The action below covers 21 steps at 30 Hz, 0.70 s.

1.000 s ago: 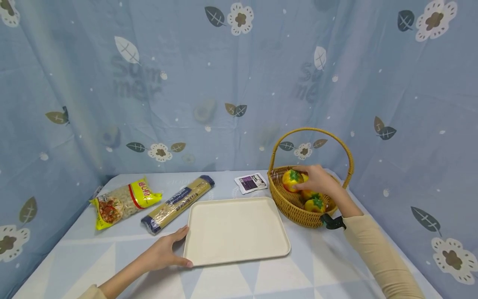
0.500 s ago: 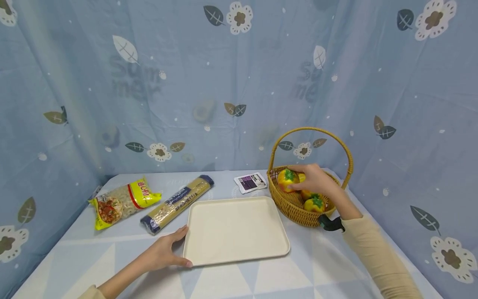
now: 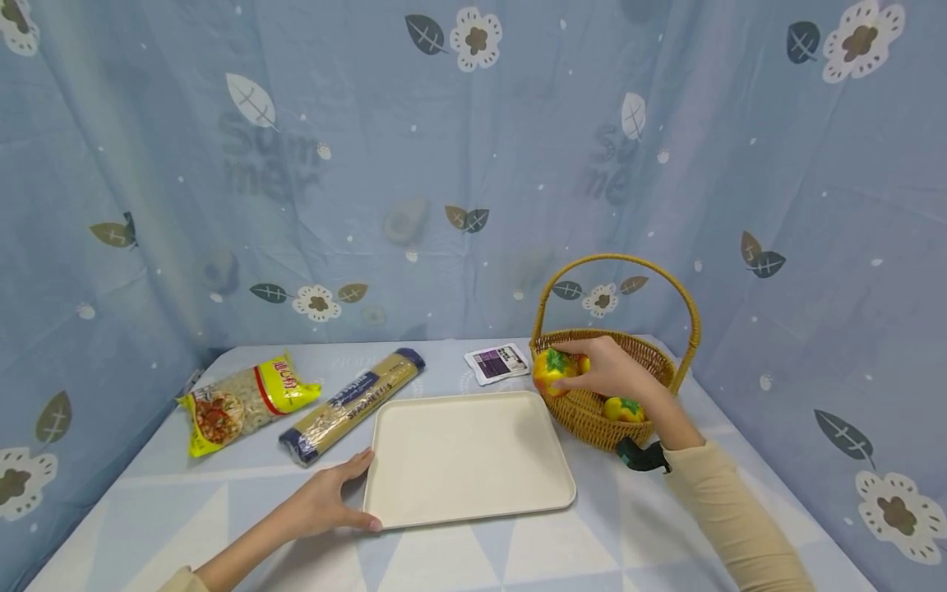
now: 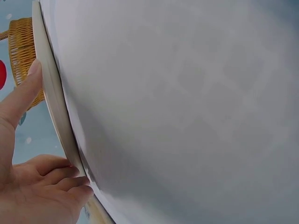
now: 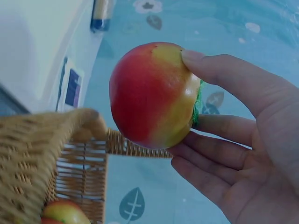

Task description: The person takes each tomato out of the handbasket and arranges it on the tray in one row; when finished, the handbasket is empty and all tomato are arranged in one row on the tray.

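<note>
My right hand [image 3: 617, 374] holds a round red-and-yellow fruit [image 3: 551, 376] with a green leafy top, thumb on one side and fingers on the other. In the head view the fruit overlaps the left rim of a wicker basket [image 3: 592, 432]. The right wrist view shows the fruit's smooth red side [image 5: 140, 93] above the basket, where another fruit [image 5: 65, 212] lies. At the left edge of a cream rectangular tray [image 3: 473, 460], my left hand [image 3: 321, 503] rests with thumb and fingers spread apart, fingertips touching the rim. The tray bears nothing.
Left of the tray lie a spaghetti pack [image 3: 355, 403] and a yellow-ended bag of pale pasta [image 3: 247, 403]. A small white and purple packet [image 3: 497, 363] sits behind the tray. The basket's tall handle [image 3: 614, 256] arches above it. A blue patterned curtain surrounds the table.
My right hand has carried the fruit leftward from inside the basket to its left rim. The left hand and tray stay where they were.
</note>
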{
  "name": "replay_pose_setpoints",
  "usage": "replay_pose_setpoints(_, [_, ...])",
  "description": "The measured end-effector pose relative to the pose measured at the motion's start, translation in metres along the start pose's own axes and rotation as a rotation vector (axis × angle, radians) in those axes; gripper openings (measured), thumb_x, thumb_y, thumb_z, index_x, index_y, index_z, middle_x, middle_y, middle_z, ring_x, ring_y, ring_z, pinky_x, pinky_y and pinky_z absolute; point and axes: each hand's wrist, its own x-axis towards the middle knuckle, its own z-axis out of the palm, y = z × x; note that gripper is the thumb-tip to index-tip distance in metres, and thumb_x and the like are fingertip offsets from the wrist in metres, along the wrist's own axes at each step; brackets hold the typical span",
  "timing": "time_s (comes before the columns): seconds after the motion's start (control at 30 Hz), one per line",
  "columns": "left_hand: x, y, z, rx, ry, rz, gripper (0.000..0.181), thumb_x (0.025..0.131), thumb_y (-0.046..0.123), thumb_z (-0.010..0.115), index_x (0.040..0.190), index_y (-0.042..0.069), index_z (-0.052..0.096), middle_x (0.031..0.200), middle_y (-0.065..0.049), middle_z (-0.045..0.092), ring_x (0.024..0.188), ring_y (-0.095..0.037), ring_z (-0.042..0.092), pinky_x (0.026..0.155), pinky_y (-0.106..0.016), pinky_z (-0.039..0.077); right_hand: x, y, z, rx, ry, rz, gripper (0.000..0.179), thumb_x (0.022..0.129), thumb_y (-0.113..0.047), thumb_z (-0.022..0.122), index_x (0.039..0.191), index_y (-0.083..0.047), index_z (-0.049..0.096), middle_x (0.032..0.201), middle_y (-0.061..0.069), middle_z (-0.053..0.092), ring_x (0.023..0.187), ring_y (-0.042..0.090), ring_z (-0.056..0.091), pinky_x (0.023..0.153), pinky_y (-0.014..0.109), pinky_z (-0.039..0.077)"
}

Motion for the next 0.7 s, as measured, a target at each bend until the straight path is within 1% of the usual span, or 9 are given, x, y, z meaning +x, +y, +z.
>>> replay_pose_setpoints(0.07, [0.000,0.000,0.000,-0.001,-0.001,-0.001,0.112,0.063,0.047,0.086,0.142,-0.012,0.033,0.149,-0.027,0.029,0.134,-0.049,0.029,0.108,-0.060,0.027,0.001,-0.004,0.004,0.001,-0.006,-0.019,0.062,0.079,-0.032,0.080,0.129,-0.002,0.061,0.097,0.008,0.069,0.059,0.011,0.048,0.053,0.023,0.044])
replay_pose_setpoints(0.13, [0.000,0.000,0.000,-0.005,-0.001,-0.001,0.112,0.063,0.046,0.086,0.143,-0.012,0.033,0.150,-0.026,0.029,0.134,-0.049,0.028,0.108,-0.060,0.027,0.002,-0.007,0.007,-0.010,-0.003,-0.040,0.059,0.079,-0.031,0.081,0.128,-0.003,0.062,0.108,0.007,0.068,0.068,0.012,0.053,0.059,0.023,0.047])
replay_pose_setpoints(0.23, [0.001,0.000,-0.001,-0.008,-0.003,0.005,0.111,0.064,0.046,0.086,0.143,-0.012,0.033,0.150,-0.026,0.029,0.135,-0.049,0.028,0.108,-0.060,0.027,0.004,-0.012,0.013,-0.016,-0.010,-0.063,0.058,0.079,-0.030,0.080,0.128,-0.004,0.063,0.111,0.006,0.069,0.078,0.012,0.057,0.067,0.024,0.051])
replay_pose_setpoints(0.43, [0.001,0.000,-0.001,-0.015,-0.003,0.008,0.111,0.064,0.045,0.086,0.143,-0.012,0.032,0.150,-0.027,0.028,0.135,-0.049,0.027,0.108,-0.060,0.026,0.010,-0.023,0.026,0.019,-0.036,-0.081,0.058,0.079,-0.032,0.080,0.127,-0.004,0.063,0.115,0.007,0.068,0.087,0.016,0.058,0.075,0.027,0.052])
replay_pose_setpoints(0.5, [0.001,0.001,-0.001,-0.018,-0.003,0.004,0.111,0.064,0.045,0.086,0.143,-0.012,0.032,0.150,-0.027,0.029,0.135,-0.050,0.027,0.108,-0.060,0.026,0.011,-0.026,0.030,0.027,-0.046,-0.084,0.060,0.079,-0.035,0.080,0.127,-0.005,0.063,0.117,0.007,0.067,0.088,0.016,0.057,0.076,0.026,0.052])
replay_pose_setpoints(0.53, [0.001,0.001,-0.001,-0.019,-0.003,0.002,0.112,0.064,0.045,0.086,0.143,-0.012,0.032,0.150,-0.027,0.029,0.135,-0.050,0.028,0.108,-0.060,0.026,0.012,-0.028,0.033,0.031,-0.050,-0.089,0.060,0.079,-0.035,0.080,0.127,-0.005,0.063,0.117,0.007,0.067,0.087,0.016,0.057,0.074,0.024,0.051])
replay_pose_setpoints(0.6, [0.000,0.002,-0.001,-0.023,-0.004,-0.003,0.112,0.063,0.045,0.086,0.143,-0.012,0.032,0.150,-0.027,0.029,0.135,-0.050,0.028,0.108,-0.060,0.026,0.014,-0.032,0.037,0.036,-0.056,-0.102,0.060,0.078,-0.036,0.081,0.127,-0.005,0.063,0.113,0.006,0.068,0.078,0.015,0.054,0.066,0.021,0.048])
replay_pose_setpoints(0.67, [0.000,0.002,-0.001,-0.019,-0.005,-0.005,0.112,0.063,0.045,0.086,0.143,-0.012,0.032,0.150,-0.027,0.029,0.135,-0.050,0.028,0.108,-0.060,0.026,0.016,-0.034,0.041,0.039,-0.071,-0.110,0.062,0.078,-0.036,0.080,0.129,-0.006,0.063,0.096,0.007,0.070,0.063,0.015,0.047,0.055,0.020,0.041])
replay_pose_setpoints(0.7, [-0.001,0.002,-0.001,-0.019,-0.004,-0.006,0.112,0.063,0.045,0.086,0.143,-0.012,0.032,0.150,-0.027,0.029,0.135,-0.050,0.028,0.108,-0.060,0.026,0.017,-0.035,0.043,0.043,-0.076,-0.114,0.062,0.078,-0.036,0.080,0.129,-0.006,0.062,0.094,0.006,0.069,0.060,0.015,0.044,0.052,0.020,0.038])
